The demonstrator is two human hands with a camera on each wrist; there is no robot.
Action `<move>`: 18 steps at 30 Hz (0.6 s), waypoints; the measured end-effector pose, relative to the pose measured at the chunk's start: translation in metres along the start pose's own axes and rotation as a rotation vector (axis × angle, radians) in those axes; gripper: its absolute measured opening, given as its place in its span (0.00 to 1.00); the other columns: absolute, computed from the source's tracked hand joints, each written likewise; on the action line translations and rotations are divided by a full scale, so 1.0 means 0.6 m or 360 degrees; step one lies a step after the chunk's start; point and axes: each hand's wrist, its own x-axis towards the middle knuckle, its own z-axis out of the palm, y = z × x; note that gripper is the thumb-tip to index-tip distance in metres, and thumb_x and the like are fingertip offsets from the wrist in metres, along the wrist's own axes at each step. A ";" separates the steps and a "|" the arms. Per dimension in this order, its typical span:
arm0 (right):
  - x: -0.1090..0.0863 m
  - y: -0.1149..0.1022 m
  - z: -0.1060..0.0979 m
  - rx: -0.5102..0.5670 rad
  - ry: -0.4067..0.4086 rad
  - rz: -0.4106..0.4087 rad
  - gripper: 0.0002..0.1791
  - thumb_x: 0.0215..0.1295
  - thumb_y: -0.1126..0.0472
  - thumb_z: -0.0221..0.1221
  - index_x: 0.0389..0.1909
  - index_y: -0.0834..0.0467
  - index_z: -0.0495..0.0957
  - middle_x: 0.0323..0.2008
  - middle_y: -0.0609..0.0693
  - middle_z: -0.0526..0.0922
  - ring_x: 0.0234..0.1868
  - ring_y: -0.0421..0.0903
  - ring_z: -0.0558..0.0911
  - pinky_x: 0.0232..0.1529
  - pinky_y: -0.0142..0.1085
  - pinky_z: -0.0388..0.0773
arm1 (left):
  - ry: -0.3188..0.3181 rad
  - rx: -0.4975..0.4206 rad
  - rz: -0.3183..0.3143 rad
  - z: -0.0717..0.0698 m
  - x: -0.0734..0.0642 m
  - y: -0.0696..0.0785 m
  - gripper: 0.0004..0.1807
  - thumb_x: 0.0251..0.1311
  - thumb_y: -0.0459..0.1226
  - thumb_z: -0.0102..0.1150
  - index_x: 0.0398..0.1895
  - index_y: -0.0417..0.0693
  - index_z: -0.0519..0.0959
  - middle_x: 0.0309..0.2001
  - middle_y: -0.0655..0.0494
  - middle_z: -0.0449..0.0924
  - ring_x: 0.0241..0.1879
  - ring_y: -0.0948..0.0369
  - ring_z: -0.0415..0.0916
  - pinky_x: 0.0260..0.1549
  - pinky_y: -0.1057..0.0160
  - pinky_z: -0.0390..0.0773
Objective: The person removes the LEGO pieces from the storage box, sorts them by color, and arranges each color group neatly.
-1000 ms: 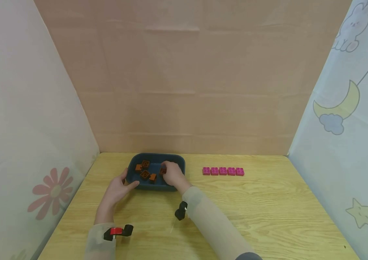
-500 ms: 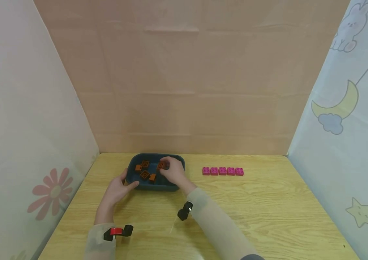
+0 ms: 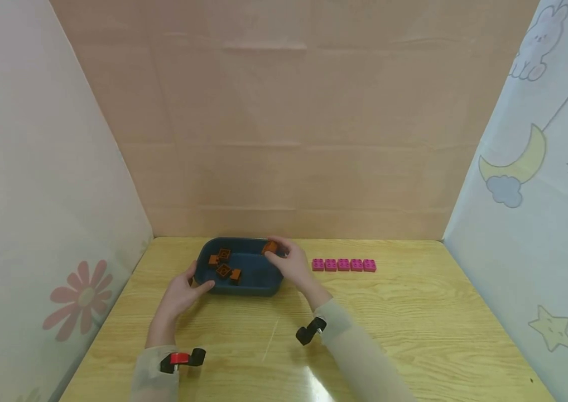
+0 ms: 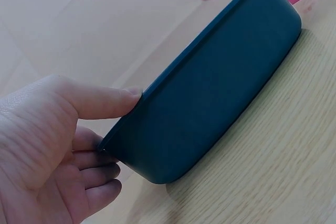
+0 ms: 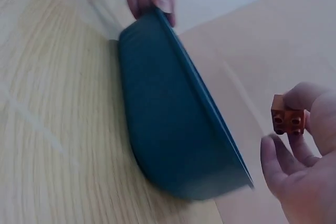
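A dark blue plastic tray (image 3: 256,291) with raised walls stands on the table. My left hand (image 3: 181,290) grips its left end; in the left wrist view the thumb lies against the wall at the rim and the fingers are at the corner. Over the tray's back right corner, my right hand (image 3: 295,267) pinches an orange-brown toy brick (image 3: 270,247) between thumb and fingers. In the right wrist view the studs of this brick (image 5: 287,119) show, above rim height. Several more orange-brown bricks (image 3: 223,271) lie scattered in the left half of the tray, some upside down.
To the right of the tray, several pink toy bricks (image 3: 343,265) form a straight row on the wood-grain table (image 3: 414,312). A beige paper wall (image 3: 289,139) closes off the back, and patterned white sheets (image 3: 515,251) hang at both sides.
My right hand has lifted the orange-brown brick from inside the tray and moved right and back, to above the right rim. The left hand and tray have stayed in place.
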 end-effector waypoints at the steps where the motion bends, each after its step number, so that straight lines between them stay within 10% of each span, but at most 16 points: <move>1: -0.004 0.001 -0.010 0.0066 0.0009 0.0015 0.25 0.73 0.63 0.68 0.70 0.56 0.81 0.66 0.58 0.80 0.64 0.56 0.82 0.60 0.49 0.84 | 0.0001 0.0002 -0.0003 0.000 -0.001 0.001 0.53 0.74 0.46 0.67 0.86 0.33 0.45 0.85 0.33 0.43 0.81 0.33 0.48 0.77 0.39 0.59; 18: -0.075 0.053 -0.171 0.0072 0.0122 0.0179 0.29 0.71 0.58 0.72 0.71 0.56 0.79 0.63 0.56 0.82 0.63 0.55 0.80 0.52 0.33 0.84 | 0.0014 0.0049 0.0010 0.005 -0.003 0.013 0.52 0.74 0.46 0.67 0.86 0.33 0.45 0.85 0.34 0.44 0.81 0.34 0.49 0.77 0.40 0.59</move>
